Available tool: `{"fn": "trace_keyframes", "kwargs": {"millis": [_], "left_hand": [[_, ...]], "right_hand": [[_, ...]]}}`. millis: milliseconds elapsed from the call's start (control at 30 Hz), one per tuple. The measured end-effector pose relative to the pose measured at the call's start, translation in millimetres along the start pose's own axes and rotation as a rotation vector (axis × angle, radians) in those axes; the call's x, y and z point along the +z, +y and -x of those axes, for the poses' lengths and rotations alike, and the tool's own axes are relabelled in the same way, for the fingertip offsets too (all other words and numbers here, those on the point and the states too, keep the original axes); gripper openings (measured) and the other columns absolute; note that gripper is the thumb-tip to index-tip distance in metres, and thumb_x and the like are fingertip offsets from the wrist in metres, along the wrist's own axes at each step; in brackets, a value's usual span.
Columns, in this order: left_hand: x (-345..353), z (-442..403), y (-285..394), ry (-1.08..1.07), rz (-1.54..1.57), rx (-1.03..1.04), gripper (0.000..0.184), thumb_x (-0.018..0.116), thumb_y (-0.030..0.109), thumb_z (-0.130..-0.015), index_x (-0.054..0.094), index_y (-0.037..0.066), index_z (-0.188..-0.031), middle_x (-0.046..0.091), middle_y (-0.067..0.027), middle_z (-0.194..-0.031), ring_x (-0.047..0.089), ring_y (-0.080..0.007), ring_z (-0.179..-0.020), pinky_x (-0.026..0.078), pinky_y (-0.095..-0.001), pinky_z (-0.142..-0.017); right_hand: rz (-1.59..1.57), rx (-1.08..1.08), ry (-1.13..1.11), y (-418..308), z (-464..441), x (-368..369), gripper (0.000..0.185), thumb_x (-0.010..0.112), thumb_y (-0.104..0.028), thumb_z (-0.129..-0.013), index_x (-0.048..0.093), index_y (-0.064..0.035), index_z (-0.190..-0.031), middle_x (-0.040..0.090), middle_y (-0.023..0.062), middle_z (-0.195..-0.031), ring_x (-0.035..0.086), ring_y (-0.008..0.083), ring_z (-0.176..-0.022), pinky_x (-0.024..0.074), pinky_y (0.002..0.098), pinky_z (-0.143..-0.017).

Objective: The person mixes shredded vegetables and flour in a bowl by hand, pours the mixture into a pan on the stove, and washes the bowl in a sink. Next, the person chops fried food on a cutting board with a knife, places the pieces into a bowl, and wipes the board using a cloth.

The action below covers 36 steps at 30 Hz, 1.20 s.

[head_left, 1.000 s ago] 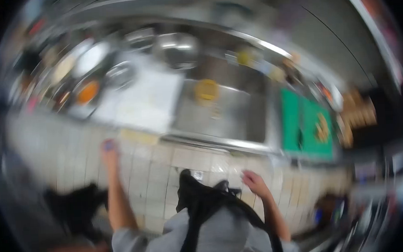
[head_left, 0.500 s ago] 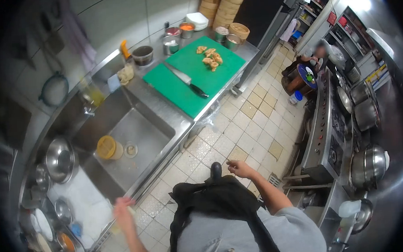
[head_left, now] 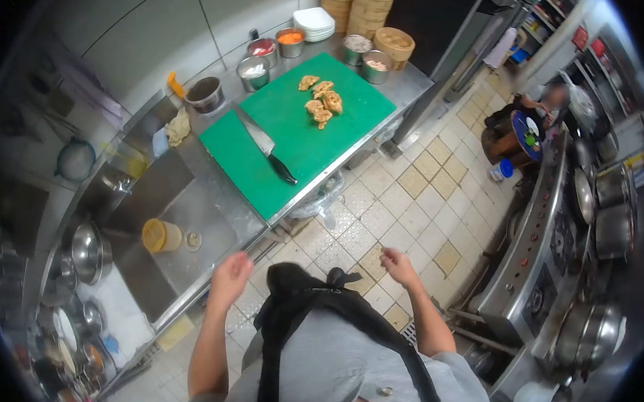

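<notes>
My left hand (head_left: 231, 278) is just in front of the sink edge, its fingers curled in and slightly blurred; what it holds, if anything, cannot be made out. Over the tiled floor, my right hand (head_left: 398, 265) has its fingers bent together, the contents hidden. Neither hand touches the counter. Beyond them lies a green cutting board (head_left: 288, 137) bearing a black-handled knife (head_left: 263, 142) and several golden-brown food pieces (head_left: 325, 101). A container with a yellow lid (head_left: 160, 234) stands in the sink (head_left: 206, 241).
Metal containers of ingredients (head_left: 254, 72), white dishes (head_left: 314, 23) and bamboo steamers (head_left: 393, 45) line the counter's back. A stove (head_left: 521, 262) with pots runs along the right. Farther back, a person (head_left: 548, 102) is beside a round table (head_left: 528, 133). Metal bowls (head_left: 89, 252) sit left.
The view has turned and moved toward the cutting board, which now appears nearer the centre. My left hand has risen in view to the sink edge, its fingers now curled.
</notes>
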<state>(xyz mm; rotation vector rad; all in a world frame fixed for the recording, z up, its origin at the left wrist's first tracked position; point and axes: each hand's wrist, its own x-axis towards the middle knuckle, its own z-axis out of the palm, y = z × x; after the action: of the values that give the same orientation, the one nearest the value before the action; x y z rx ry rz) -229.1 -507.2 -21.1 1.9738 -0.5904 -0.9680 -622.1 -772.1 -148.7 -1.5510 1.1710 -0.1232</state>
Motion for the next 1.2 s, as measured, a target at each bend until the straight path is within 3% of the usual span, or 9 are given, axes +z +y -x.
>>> {"fn": "trace_keyframes", "kwargs": {"millis": [167,333,500,567,667,900,1033,1100,1200], "left_hand": [[39,-111,83,0.265,-0.140,0.029,0.054,0.077,0.040,-0.088,0.062,-0.001,-0.119,0.074,-0.0170,-0.102,0.072,-0.0242,-0.097,0.056,-0.0365,-0.082],[82,-210,135,0.270,-0.271,-0.093,0.093,0.082,0.055,-0.076,0.041,0.004,-0.141,0.070,-0.0229,-0.106,0.070,-0.0386,-0.098,0.054,-0.0478,-0.087],[89,-243,135,0.206,-0.474,-0.065,0.099,0.080,0.034,-0.077,0.020,0.005,-0.150,0.063,-0.0263,-0.120,0.066,-0.0458,-0.106,0.054,-0.0509,-0.091],[84,-242,125,0.254,-0.426,-0.087,0.084,0.073,0.028,-0.080,0.031,0.003,-0.147,0.065,-0.0260,-0.116,0.067,-0.0459,-0.102,0.055,-0.0495,-0.090],[82,-232,97,0.105,0.290,-0.116,0.041,0.059,0.019,-0.089,0.058,-0.003,-0.123,0.066,-0.0150,-0.099,0.068,-0.0241,-0.072,0.055,-0.0353,-0.064],[54,-194,141,0.008,0.806,-0.103,0.029,0.048,0.019,-0.106,0.058,-0.003,-0.122,0.065,-0.0094,-0.096,0.061,-0.0124,-0.062,0.046,-0.0254,-0.049],[82,-212,167,0.062,0.705,0.074,0.045,0.049,0.025,-0.109,0.048,-0.004,-0.143,0.068,-0.0102,-0.098,0.060,-0.0097,-0.061,0.046,-0.0238,-0.051],[90,-222,190,-0.018,0.558,0.045,0.043,0.047,0.022,-0.109,0.049,-0.004,-0.144,0.068,-0.0101,-0.106,0.064,-0.0144,-0.073,0.052,-0.0264,-0.065],[119,-246,208,0.208,0.335,0.504,0.037,0.056,0.006,-0.100,0.057,-0.003,-0.137,0.065,-0.0179,-0.120,0.062,-0.0283,-0.113,0.048,-0.0359,-0.099]], "right_hand": [[-0.067,-0.089,0.016,-81,-58,-11,0.038,0.060,-0.018,-0.101,0.058,0.0029,-0.133,0.071,0.0096,-0.104,0.067,0.0151,-0.089,0.0537,0.0292,-0.076],[0.003,-0.213,-0.076,-152,-73,1,0.037,0.059,-0.014,-0.103,0.056,0.0034,-0.135,0.070,0.0119,-0.112,0.066,0.0164,-0.099,0.0541,0.0308,-0.086],[0.003,-0.204,-0.143,-203,-96,0,0.037,0.060,-0.013,-0.102,0.056,0.0025,-0.136,0.070,0.0113,-0.112,0.066,0.0157,-0.101,0.0541,0.0297,-0.086],[-0.101,-0.229,-0.125,-211,-111,0,0.037,0.060,-0.013,-0.102,0.057,0.0017,-0.136,0.071,0.0106,-0.111,0.067,0.0153,-0.098,0.0553,0.0292,-0.083],[-0.241,-0.179,-0.173,-231,-130,3,0.040,0.061,-0.015,-0.102,0.055,0.0022,-0.138,0.069,0.0098,-0.114,0.067,0.0158,-0.099,0.0552,0.0299,-0.084],[-0.326,-0.081,-0.391,-288,-167,12,0.045,0.060,-0.022,-0.104,0.052,0.0017,-0.141,0.066,0.0128,-0.123,0.066,0.0185,-0.104,0.0557,0.0313,-0.086],[-0.456,-0.190,-0.584,-317,-194,14,0.058,0.060,-0.033,-0.103,0.044,0.0009,-0.148,0.057,0.0149,-0.137,0.060,0.0215,-0.117,0.0548,0.0359,-0.091],[-0.525,-0.214,-0.664,-329,-210,17,0.063,0.059,-0.036,-0.103,0.040,0.0007,-0.150,0.054,0.0154,-0.141,0.058,0.0225,-0.122,0.0540,0.0378,-0.093],[-0.711,-0.263,-0.647,-344,-237,23,0.060,0.065,-0.032,-0.101,0.045,0.0001,-0.147,0.059,0.0092,-0.132,0.059,0.0163,-0.115,0.0488,0.0321,-0.096]]}}
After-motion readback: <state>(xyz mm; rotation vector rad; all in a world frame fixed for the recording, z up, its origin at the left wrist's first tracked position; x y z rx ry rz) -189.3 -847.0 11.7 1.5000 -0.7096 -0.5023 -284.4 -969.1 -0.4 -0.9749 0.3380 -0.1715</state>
